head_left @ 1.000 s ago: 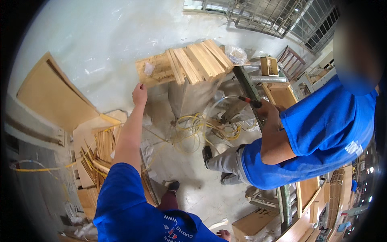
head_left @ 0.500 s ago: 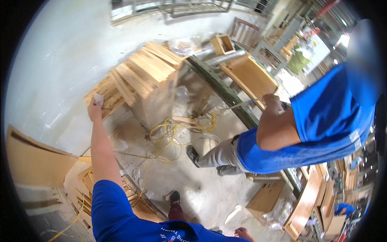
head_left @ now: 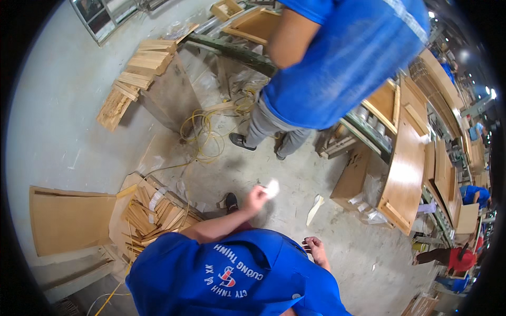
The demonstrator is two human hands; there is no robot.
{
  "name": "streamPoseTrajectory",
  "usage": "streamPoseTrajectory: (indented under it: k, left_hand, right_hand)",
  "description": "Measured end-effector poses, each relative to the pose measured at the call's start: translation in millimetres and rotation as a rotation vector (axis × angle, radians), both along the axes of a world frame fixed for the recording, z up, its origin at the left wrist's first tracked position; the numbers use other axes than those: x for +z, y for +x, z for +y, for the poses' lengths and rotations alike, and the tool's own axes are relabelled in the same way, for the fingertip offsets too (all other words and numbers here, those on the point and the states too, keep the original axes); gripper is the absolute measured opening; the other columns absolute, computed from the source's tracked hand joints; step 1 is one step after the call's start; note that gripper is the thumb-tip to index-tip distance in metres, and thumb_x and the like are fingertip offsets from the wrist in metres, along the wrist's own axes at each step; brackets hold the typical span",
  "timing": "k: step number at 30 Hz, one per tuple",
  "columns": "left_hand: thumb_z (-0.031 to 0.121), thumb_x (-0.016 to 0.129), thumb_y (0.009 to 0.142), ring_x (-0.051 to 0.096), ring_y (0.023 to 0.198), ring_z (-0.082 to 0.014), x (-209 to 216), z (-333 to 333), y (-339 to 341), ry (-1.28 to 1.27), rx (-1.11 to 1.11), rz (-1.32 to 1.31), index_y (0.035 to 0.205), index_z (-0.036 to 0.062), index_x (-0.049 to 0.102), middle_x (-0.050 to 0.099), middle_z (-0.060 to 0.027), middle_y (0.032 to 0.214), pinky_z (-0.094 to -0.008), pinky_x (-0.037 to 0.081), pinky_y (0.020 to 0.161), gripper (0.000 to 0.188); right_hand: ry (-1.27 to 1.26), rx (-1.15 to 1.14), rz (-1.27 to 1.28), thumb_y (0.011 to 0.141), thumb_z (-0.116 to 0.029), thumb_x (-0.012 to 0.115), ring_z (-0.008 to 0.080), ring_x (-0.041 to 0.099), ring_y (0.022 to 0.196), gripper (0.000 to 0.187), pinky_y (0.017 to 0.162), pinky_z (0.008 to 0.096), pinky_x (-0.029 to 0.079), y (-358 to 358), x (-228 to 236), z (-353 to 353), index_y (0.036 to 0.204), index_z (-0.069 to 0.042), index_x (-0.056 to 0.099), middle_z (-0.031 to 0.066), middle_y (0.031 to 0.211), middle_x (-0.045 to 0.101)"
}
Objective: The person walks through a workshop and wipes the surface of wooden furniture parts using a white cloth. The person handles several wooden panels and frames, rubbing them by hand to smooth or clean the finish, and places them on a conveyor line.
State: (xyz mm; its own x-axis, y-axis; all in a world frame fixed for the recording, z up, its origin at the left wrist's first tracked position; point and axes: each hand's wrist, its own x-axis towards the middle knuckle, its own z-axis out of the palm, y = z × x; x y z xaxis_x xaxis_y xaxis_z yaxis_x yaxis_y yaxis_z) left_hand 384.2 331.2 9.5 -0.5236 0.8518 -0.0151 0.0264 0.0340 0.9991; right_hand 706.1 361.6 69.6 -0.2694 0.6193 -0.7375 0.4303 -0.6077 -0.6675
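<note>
In front of my body, over the concrete floor, my left hand [head_left: 255,200] is closed on a small white crumpled piece [head_left: 272,188]. Motion blurs it, so whether it is paper or cloth I cannot tell. My right hand [head_left: 316,249] hangs low at my right side, its fingers loosely bent and apart, with nothing seen in them. Wood strips [head_left: 150,58] lie in a row along the wall at the far left, on top of a tall board-sided stand [head_left: 171,97].
A co-worker in a blue shirt [head_left: 348,63] stands ahead at a green-framed bench [head_left: 232,50]. Yellow hoses [head_left: 205,134] coil on the floor. A bin of wood scraps [head_left: 158,213] is at my left. Wooden panels [head_left: 403,174] and a carton [head_left: 352,174] stand at the right.
My left hand has come back from the wood strips to in front of my body, still holding the white piece. My view has swung right, and my right hand shows more fully.
</note>
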Motion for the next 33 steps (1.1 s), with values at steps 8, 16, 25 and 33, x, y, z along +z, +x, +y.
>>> streamPoseTrajectory:
  k: [8,16,25,33]
  left_hand:
    - [0.002,0.053,0.085,0.056,0.095,-0.0153,125,76,337,0.003,-0.884,-0.327,0.086,0.0017,0.046,0.057,-0.0138,0.109,-0.0294,0.049,0.081,0.008]
    - [0.004,0.058,0.082,0.057,0.100,-0.0211,163,83,535,0.284,-1.101,-0.293,0.084,0.0032,0.047,0.053,-0.0157,0.113,-0.0310,0.049,0.081,0.011]
    - [0.011,0.059,0.078,0.053,0.092,-0.0213,155,164,683,0.628,-1.384,-0.043,0.088,0.0059,0.060,0.056,-0.0080,0.097,-0.0327,0.045,0.074,0.012]
    - [0.015,0.065,0.081,0.055,0.071,-0.0102,163,290,812,0.106,-1.396,-0.180,0.095,0.0037,0.063,0.059,-0.0041,0.084,-0.0225,0.046,0.065,0.018]
  right_hand:
    - [0.275,-0.702,0.542,0.092,-0.047,0.038,0.0212,0.049,0.108,0.054,0.084,0.0370,0.043,175,73,-25,0.130,-0.008,0.037,0.0095,0.125,0.046]
    - [0.605,-1.189,1.013,0.093,-0.048,0.033,0.0215,0.038,0.121,0.055,0.100,0.0366,0.033,290,110,-1,0.131,-0.009,0.035,0.0068,0.131,0.039]
    - [0.639,-1.531,0.913,0.092,-0.038,0.044,0.0227,0.056,0.095,0.043,0.081,0.0354,0.048,485,90,24,0.119,-0.005,0.048,0.0104,0.105,0.058]
    - [0.723,-1.543,0.713,0.091,-0.025,0.047,0.0217,0.060,0.067,0.035,0.054,0.0302,0.050,615,107,123,0.118,-0.004,0.043,0.0152,0.096,0.060]
